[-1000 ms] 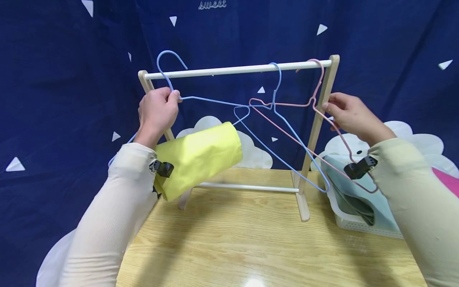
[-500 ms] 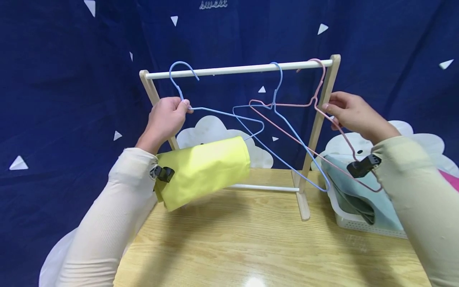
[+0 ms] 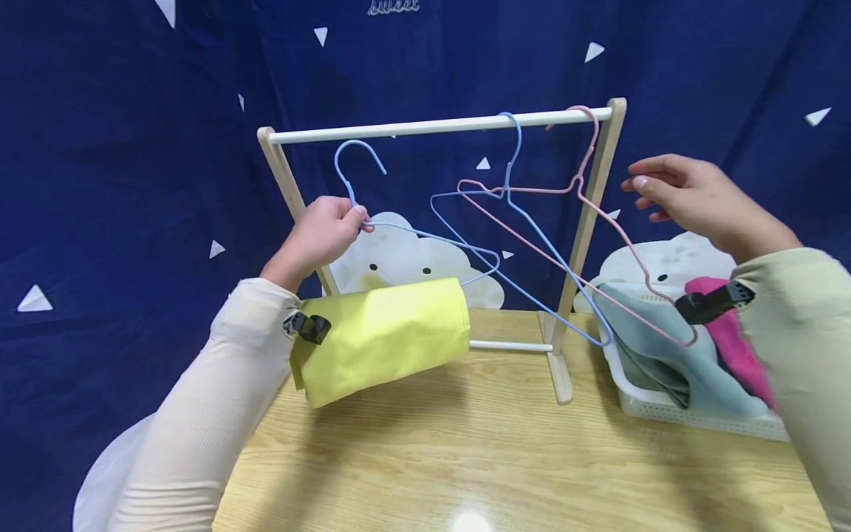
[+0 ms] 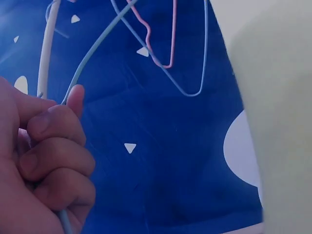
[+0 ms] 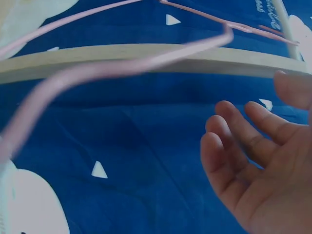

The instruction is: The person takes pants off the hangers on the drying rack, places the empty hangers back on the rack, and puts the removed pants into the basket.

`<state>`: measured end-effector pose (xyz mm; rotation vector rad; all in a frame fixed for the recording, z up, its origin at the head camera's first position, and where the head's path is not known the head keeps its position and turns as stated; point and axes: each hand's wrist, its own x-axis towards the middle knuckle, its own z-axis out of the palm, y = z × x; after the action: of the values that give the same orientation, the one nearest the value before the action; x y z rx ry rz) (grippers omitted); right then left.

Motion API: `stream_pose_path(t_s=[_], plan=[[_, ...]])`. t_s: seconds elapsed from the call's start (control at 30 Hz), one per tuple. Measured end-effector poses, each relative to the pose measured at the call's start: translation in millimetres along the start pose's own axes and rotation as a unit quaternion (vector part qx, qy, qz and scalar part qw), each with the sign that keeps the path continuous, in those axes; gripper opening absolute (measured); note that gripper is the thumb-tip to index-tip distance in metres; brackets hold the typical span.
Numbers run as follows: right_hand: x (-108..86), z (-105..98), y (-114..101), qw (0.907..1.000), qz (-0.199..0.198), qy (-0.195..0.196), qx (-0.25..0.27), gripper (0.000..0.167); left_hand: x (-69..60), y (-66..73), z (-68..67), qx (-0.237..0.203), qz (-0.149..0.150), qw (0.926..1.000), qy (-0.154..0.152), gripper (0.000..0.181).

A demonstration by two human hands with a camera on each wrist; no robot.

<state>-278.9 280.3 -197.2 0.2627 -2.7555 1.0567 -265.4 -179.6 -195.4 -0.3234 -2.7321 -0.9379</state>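
Observation:
My left hand (image 3: 326, 233) grips a blue clothes hanger (image 3: 425, 233) just below its hook, in front of the rack. A folded yellow cloth (image 3: 388, 336) hangs over that hanger's lower bar. In the left wrist view the fingers (image 4: 58, 161) are curled round the hanger's wire. To the right of the rack, my right hand (image 3: 698, 192) is in the air with relaxed fingers and nothing in it. A pink hanger (image 3: 625, 236) hangs near it at the rail's right end, apart from the hand in the right wrist view. Another blue hanger (image 3: 552, 247) hangs left of the pink one.
The wooden rack with its white rail (image 3: 425, 128) stands on a wood-grain table (image 3: 492, 443). On the right sits a white basket (image 3: 698, 416) with a grey-green cloth (image 3: 671, 355) and a magenta cloth (image 3: 738, 351). Behind is a dark blue curtain (image 3: 425, 66).
My left hand has moved down and right with the blue hanger and yellow cloth; the hook is now below the rail. My right hand has left the rack's right post, moving right.

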Motion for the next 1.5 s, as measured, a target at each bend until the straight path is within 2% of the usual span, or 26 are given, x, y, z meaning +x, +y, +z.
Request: stream_pose_path(t_s=[0.17,0.33,0.57,0.73,0.93,1.07,1.23,1.37,1.5], plan=[[-16.6,-14,-3,0.9982,-0.024,0.039,-0.038,0.053,-0.9,1.3,3.5,0.002,0.002,0.9995,-0.031,0.041],[-38.0,-24,-16,0.9947,-0.034,0.078,-0.059,0.049,-0.8,2.1,4.5,-0.008,0.011,0.9984,-0.055,0.041],[-63.7,-21,-42,0.99,-0.076,0.093,-0.074,0.042,-1.2,-3.4,9.2,-0.014,0.023,0.9931,-0.114,0.038],[-78.1,-9,-56,0.9799,-0.136,0.104,-0.102,0.041,0.7,-3.8,18.7,-0.01,0.039,0.9916,-0.123,0.037],[-95.2,9,-68,0.9584,-0.238,0.115,-0.107,0.044,3.0,-2.2,30.3,-0.034,0.028,0.9897,-0.136,0.037],[-106.7,24,-79,0.9435,-0.296,0.107,-0.104,0.046,4.9,-0.2,40.0,-0.062,0.022,0.9858,-0.154,0.036],[-115.9,45,-86,0.9252,-0.36,0.079,-0.092,0.048,7.3,3.0,53.6,-0.098,0.021,0.979,-0.177,0.036],[-122.2,64,-82,0.925,-0.367,0.046,-0.085,0.047,6.1,6.8,59.9,-0.113,0.013,0.9767,-0.182,0.036],[-127.0,85,-73,0.9313,-0.356,0.022,-0.074,0.042,4.0,12.7,63.6,-0.117,-0.001,0.9772,-0.177,0.036]])
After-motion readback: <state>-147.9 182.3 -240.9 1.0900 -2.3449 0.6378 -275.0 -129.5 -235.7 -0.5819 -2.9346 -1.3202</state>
